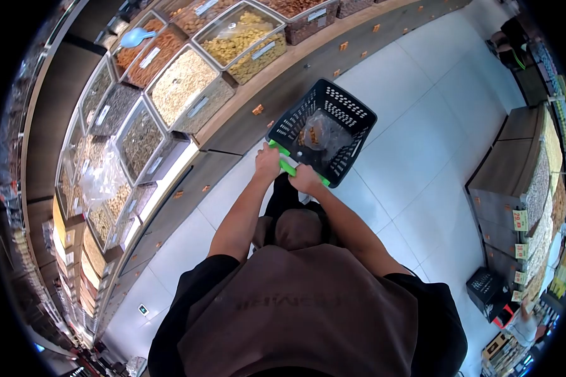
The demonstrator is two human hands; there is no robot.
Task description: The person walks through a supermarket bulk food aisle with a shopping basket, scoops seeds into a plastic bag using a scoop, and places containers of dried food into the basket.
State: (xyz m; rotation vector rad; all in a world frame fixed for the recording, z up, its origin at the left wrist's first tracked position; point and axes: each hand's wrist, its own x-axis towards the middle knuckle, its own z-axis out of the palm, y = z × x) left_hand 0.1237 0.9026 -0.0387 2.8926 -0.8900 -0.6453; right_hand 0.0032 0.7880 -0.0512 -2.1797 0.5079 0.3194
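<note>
Both hands are on the green handle (287, 166) of a black shopping basket (349, 100). My left hand (268, 160) has its fingers wrapped round the handle's left end. Farther right along the handle, my right hand (305, 179) is closed on it too. Inside the basket lies a clear plastic bag (321, 133) with small brown pieces in it. The basket is in front of my body, beside the wooden edge of the counter.
Clear bins of dried goods (183, 85) line the counter on the left, with a blue scoop (135, 38) and a plastic bag (102, 174) on top. Another display (500, 169) stands right, near a second black basket (484, 290) and a person at lower right.
</note>
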